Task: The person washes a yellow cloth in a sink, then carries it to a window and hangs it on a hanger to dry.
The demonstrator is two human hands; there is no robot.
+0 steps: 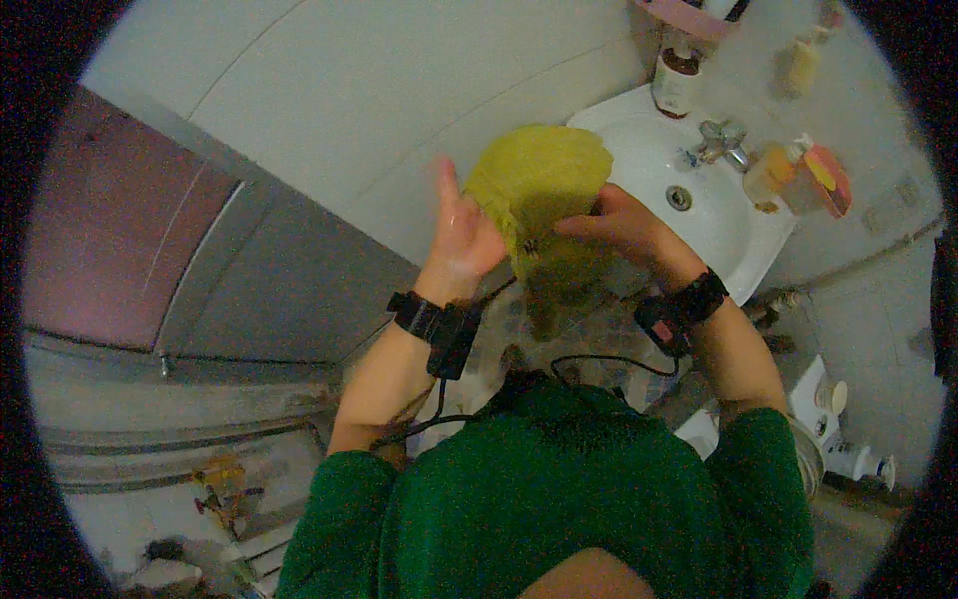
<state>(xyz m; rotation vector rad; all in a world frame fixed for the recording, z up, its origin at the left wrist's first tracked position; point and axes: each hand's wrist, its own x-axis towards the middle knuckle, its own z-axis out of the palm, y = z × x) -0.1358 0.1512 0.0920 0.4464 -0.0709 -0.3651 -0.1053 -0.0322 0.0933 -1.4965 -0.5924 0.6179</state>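
A yellow cloth (550,161), likely a towel, is in front of me in the head view, beside the washbasin. Its lower part hangs down in shadow. My right hand (636,224) grips its right side, with thumb and finger showing on the near face. On the other side is my left hand (468,236), palm up and thumb raised away from the cloth. The yellow fabric covers the fingers of that hand, so their grip is hidden. Both wrists carry black straps with small devices and cables.
A white washbasin (636,138) with a chrome faucet (722,142) stands to the right. On its rim are a brown bottle with a white label (676,84) and a clear container (767,176). A grey panel edge (299,210) runs along the left. Something orange (221,479) lies lower left.
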